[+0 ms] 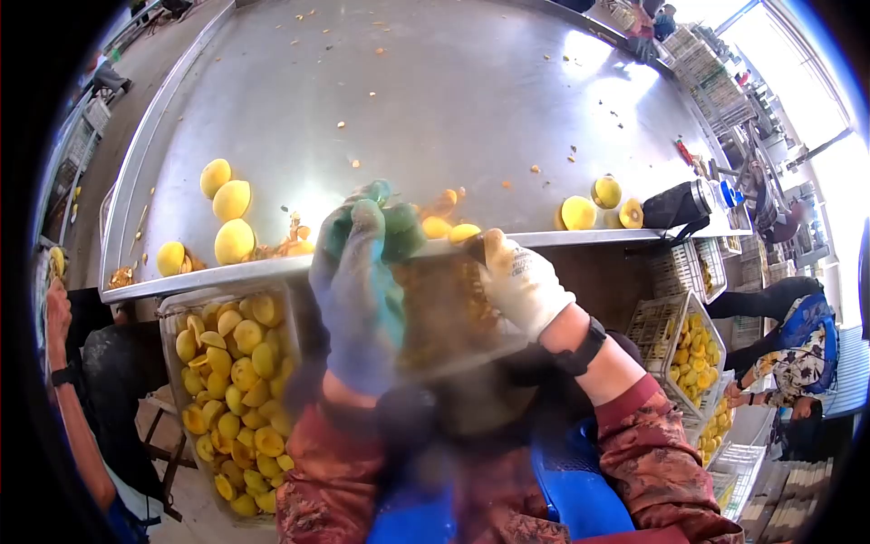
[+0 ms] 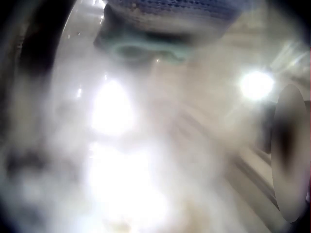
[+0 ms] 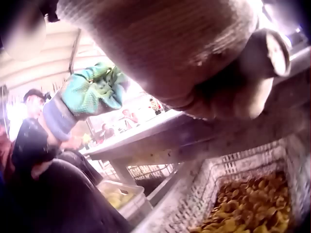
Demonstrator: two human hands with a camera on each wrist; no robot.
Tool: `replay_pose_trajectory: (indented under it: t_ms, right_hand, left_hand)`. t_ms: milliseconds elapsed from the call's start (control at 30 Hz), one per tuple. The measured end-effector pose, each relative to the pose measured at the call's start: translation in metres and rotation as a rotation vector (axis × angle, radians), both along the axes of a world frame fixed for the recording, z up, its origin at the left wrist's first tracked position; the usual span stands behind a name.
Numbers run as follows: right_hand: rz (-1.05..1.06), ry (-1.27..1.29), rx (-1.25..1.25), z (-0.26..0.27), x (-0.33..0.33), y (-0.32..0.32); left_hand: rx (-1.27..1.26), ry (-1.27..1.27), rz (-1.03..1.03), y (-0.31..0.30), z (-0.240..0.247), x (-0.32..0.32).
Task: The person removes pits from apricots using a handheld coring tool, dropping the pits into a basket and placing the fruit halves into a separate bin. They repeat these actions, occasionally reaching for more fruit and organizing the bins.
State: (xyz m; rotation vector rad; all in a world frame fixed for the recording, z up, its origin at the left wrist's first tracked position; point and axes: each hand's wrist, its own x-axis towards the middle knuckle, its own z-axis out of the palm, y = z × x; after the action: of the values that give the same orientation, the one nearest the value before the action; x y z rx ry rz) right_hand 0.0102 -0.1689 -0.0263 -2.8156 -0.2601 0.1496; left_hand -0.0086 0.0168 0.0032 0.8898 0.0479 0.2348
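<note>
In the head view, my left hand [image 1: 362, 263], in a green and blue glove, is raised at the near edge of the metal table [image 1: 435, 109]. Its fingers bend inward in the right wrist view, and I cannot tell whether anything is inside them. My right hand [image 1: 526, 281], in a white glove, stands just right of it at the rim. Its curled fingers grip a dark, thick handle [image 3: 260, 51] with a pale round end. Yellow peach halves [image 1: 464, 233] lie on the edge between the hands. Blur and glare fill most of the left wrist view.
More yellow peaches [image 1: 235, 242] lie along the near edge, left and right. A full crate of halves [image 1: 245, 399] stands at lower left. Between the hands, below the edge, is a crate [image 3: 204, 194] of brown pieces. A dark bottle [image 1: 675, 204] lies at the right corner. People work nearby.
</note>
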Motion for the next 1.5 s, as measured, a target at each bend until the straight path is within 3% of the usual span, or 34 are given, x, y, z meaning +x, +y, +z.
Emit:
replay_pose_trajectory:
  t_ms: [133,233,367,467,533,767,800,900,967,1067,1167,1300,1500]
  right_hand:
    - [-0.02,0.004,0.052,0.014,-0.012,0.003]
    - [-0.058,0.378,0.602,0.038,-0.016,0.002]
    - [-0.222,0.783,0.913,0.058,-0.019,0.005]
    - [-0.15,0.942,1.392,0.034,-0.025,0.0]
    - [-0.123,0.965,1.503,0.038,-0.029,0.005]
    - [-0.396,1.621,2.329,-0.034,-0.016,0.015]
    - [-0.336,1.649,2.384,-0.036,-0.013,0.018]
    - [-0.125,1.618,2.379,-0.033,-0.016,0.018]
    - [-0.115,1.585,2.382,-0.035,-0.017,0.016]
    - [-0.173,1.571,2.404,-0.054,-0.013,0.016]
    - [0.103,1.556,2.338,-0.033,-0.022,0.015]
    - [-0.052,1.519,2.33,-0.043,-0.015,0.017]
    - [-0.152,0.95,1.759,-0.022,-0.02,0.013]
  left_hand:
    - [-0.013,0.013,0.018,0.004,-0.001,-0.002]
    - [0.002,0.017,0.012,0.002,-0.001,-0.001]
    - [0.0,0.023,-0.007,0.0,-0.01,0.002]
    - [-0.057,0.031,-0.033,0.001,-0.007,0.002]
    - [-0.035,0.052,-0.025,0.001,-0.008,0.003]
    - [0.011,-0.079,-0.095,0.004,-0.015,0.006]
    - [0.027,-0.086,-0.073,0.003,-0.014,0.008]
    - [0.036,-0.007,-0.014,0.001,-0.017,0.003]
    - [0.005,0.106,0.0,0.002,-0.007,0.006]
    - [-0.023,0.059,0.021,-0.001,-0.015,0.007]
    - [0.003,0.066,0.027,0.002,-0.021,0.003]
    - [-0.012,-0.017,0.019,-0.002,-0.017,0.011]
    - [0.059,0.021,0.067,-0.002,-0.016,0.012]
